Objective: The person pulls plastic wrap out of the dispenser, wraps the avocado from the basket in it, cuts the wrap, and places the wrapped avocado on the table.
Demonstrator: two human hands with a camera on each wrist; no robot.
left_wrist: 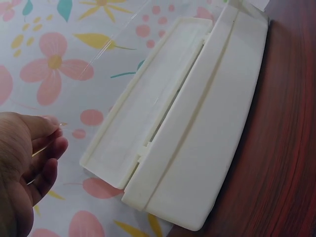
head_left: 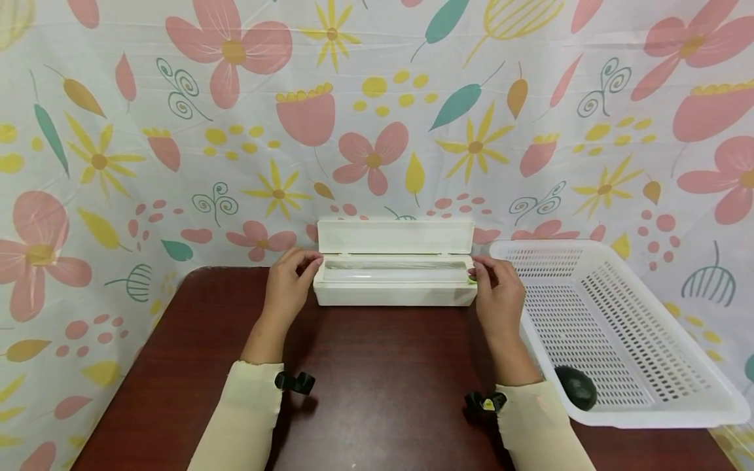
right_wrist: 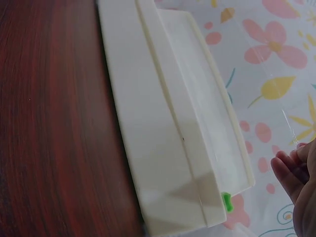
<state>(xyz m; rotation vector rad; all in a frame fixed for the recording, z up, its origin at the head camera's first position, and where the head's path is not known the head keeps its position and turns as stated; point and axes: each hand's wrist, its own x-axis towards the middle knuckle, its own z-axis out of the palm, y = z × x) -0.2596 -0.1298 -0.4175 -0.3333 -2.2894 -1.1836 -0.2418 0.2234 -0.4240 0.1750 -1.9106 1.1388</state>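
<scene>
While pinching clear cling film (right_wrist: 287,118) with left hand (head_left: 288,281) and right hand (head_left: 501,288) near either end of the opened white dispenser box (head_left: 396,297) on the surface (head_left: 377,386), could wrinkle it by pulling unevenly or drag the dispenser box forward by tugging too hard.

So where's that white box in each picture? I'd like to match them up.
Head: the white box sits near the middle.
Left wrist: the white box slants from upper right to bottom middle.
Right wrist: the white box slants from upper left to bottom middle.
Shared landmark: the dark red table.
</scene>
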